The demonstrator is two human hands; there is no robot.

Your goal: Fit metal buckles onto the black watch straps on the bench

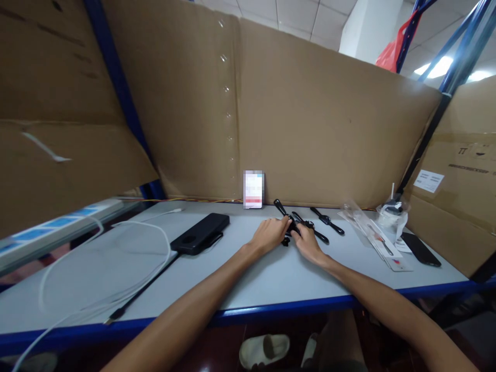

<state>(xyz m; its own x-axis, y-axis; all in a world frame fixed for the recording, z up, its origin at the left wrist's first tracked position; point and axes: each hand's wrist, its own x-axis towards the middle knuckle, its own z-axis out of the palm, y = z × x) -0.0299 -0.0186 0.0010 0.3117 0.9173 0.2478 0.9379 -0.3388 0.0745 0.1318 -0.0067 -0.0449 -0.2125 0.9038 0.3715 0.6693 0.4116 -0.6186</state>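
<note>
A black two-handled tool that looks like a spokeshave [279,207] is between my hands over the middle of the table, one handle pointing up and away. My left hand [271,231] is closed around its left side. From the right, my right hand [309,245] closes on its near end, and the fingers hide the tool's middle. Just below the fingertips lies a small black part [285,241]. Beyond my right hand, a second black spokeshave [321,237] lies slantwise on the table. A third spokeshave [327,220] rests farther right, apart from it.
A phone with a lit screen [253,190] leans on the cardboard wall [310,129]. To the left are a black power bank [201,233] and looping white cable [166,240]. Clear packaging [377,237], a lidded cup [388,213] and a dark phone [420,249] lie right.
</note>
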